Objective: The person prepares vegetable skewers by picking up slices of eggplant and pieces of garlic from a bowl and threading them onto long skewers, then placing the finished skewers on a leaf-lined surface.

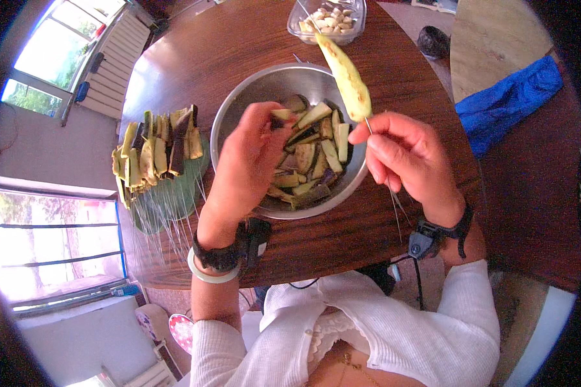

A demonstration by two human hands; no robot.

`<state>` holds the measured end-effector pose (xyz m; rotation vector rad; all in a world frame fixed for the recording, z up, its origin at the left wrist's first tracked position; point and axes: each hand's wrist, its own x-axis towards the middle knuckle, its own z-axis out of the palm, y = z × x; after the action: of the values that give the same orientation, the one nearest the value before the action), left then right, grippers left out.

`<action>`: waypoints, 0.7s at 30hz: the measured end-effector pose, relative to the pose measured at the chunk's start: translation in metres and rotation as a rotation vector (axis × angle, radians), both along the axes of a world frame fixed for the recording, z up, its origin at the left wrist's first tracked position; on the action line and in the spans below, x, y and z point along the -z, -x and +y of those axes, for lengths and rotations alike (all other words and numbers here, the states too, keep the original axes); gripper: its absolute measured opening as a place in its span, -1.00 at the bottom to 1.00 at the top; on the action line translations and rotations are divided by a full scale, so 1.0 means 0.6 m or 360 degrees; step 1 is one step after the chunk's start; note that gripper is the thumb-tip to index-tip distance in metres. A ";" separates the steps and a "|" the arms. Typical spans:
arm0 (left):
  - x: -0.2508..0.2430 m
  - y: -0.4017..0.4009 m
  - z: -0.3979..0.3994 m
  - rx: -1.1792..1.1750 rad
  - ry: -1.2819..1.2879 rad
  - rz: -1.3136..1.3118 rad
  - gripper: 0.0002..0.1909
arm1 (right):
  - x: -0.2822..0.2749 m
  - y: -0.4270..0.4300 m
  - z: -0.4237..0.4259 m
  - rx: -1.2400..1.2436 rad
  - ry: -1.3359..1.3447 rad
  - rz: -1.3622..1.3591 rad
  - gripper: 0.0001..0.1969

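My right hand (409,157) pinches a thin metal skewer (369,126) to the right of the bowl. One pale eggplant strip (346,75) is threaded on it, with the skewer tip showing past its far end. My left hand (254,155) is over the left side of a steel bowl (230,92), its fingers closed on a small eggplant piece (282,114). Cut eggplant pieces (314,155), some with dark peel, lie in the bowl. Below my right hand more thin skewers (396,215) show; whether they are held or lie on the table cannot be told.
Loaded eggplant skewers (157,145) rest on a green board (201,164) at the left, their bare ends towards me. A clear plastic tub (327,22) of pale pieces, perhaps garlic cloves, stands beyond the bowl on the wooden table (189,48). Blue fabric (511,106) lies at the right.
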<state>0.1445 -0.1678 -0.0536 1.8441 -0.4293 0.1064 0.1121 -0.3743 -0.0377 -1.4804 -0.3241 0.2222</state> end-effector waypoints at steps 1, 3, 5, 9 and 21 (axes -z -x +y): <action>-0.010 0.005 0.010 0.0038 0.0325 0.0194 -0.83 | -0.003 0.003 0.000 -0.0037 0.0029 0.0063 -0.79; -0.021 0.009 0.024 -0.0183 0.0292 0.0173 -0.80 | 0.000 0.008 -0.002 -0.0148 0.0020 0.0160 -0.78; -0.025 0.008 0.045 -0.0196 0.0450 0.0246 -0.80 | -0.005 0.014 0.004 -0.0231 0.0046 0.0182 -0.79; -0.019 0.007 0.071 -0.0139 0.1070 0.0316 -0.83 | 0.000 0.021 0.014 -0.0430 0.0138 0.0235 -0.79; 0.002 -0.008 0.116 0.0286 0.2101 0.0520 -0.68 | -0.001 0.033 0.039 -0.0779 0.0390 0.0439 -0.80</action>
<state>0.1491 -0.0979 -0.0548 0.5008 -0.1864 -0.0405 0.0922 -0.3507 -0.0369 -1.5674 -0.4431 0.8758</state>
